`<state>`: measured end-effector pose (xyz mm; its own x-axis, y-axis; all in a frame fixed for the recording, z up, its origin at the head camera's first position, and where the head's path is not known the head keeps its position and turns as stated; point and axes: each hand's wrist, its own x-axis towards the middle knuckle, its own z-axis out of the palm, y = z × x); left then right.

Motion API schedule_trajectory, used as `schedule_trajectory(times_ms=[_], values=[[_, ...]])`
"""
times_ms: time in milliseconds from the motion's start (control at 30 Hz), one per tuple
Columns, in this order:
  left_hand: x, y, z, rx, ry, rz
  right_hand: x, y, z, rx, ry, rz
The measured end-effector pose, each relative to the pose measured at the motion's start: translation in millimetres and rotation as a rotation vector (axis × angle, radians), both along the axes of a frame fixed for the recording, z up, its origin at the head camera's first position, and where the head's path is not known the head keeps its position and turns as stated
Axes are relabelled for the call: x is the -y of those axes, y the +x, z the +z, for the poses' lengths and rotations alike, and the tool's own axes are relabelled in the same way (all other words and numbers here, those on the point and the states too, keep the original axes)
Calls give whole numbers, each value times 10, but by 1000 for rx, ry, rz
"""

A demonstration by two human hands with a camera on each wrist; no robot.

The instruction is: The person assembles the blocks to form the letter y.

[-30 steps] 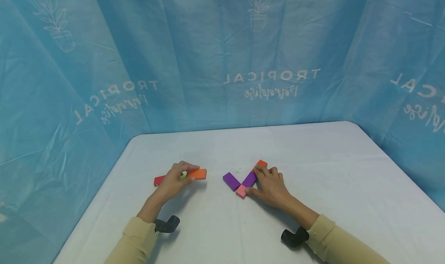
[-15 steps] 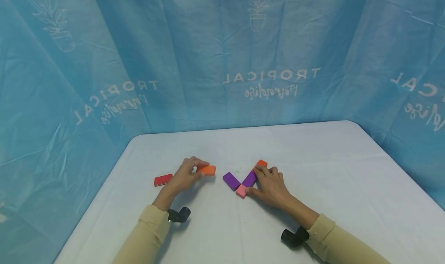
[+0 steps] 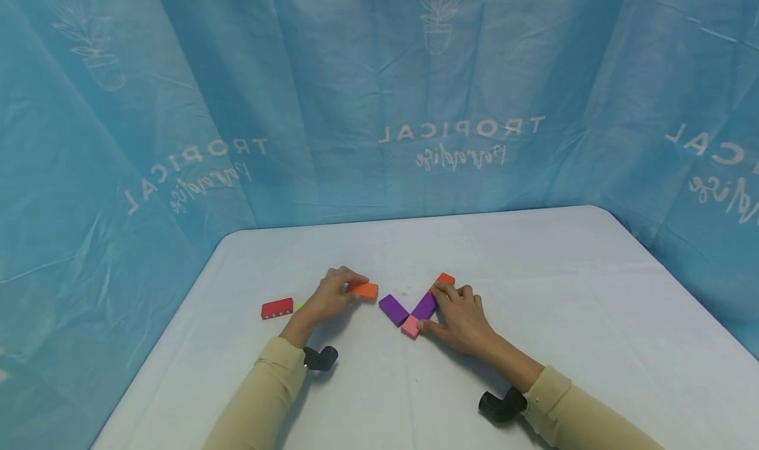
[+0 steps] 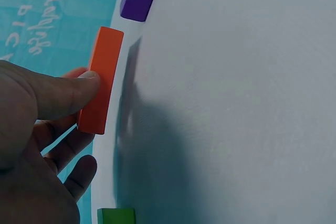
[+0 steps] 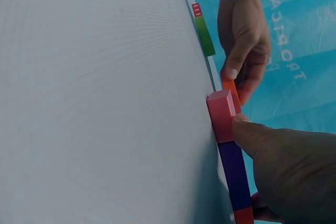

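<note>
My left hand (image 3: 329, 298) pinches an orange block (image 4: 106, 77) between thumb and fingers, above the white table. Just right of it lies a purple block (image 3: 394, 310), angled toward a pink block (image 3: 410, 327). From the pink block a slanted row runs away to the right: a second purple block (image 3: 424, 306), then another orange block (image 3: 446, 279). My right hand (image 3: 465, 321) holds this row, thumb on the pink block and fingertips near where purple meets orange. In the right wrist view the pink block (image 5: 221, 119) and purple block (image 5: 234, 177) stand end to end.
A red block (image 3: 277, 308) with pale marks lies left of my left hand. Beside it a green block (image 3: 299, 306) is mostly hidden by that hand. A blue printed curtain (image 3: 332, 94) hangs behind the table's far edge.
My left hand has moved right with the orange block, closer to the left purple block. The red block has come into fuller view. My right hand stays in place.
</note>
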<state>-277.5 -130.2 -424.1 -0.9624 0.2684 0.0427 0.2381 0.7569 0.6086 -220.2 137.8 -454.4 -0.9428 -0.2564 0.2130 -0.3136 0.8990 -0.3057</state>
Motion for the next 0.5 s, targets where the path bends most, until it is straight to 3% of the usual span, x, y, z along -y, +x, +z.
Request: schedule_trajectory(times_ms=[200, 500], values=[[-41, -43, -39, 15, -52, 10, -1, -4, -4, -13, 1, 3], [-71, -65, -59, 33, -47, -11, 2, 11, 12, -5, 1, 1]])
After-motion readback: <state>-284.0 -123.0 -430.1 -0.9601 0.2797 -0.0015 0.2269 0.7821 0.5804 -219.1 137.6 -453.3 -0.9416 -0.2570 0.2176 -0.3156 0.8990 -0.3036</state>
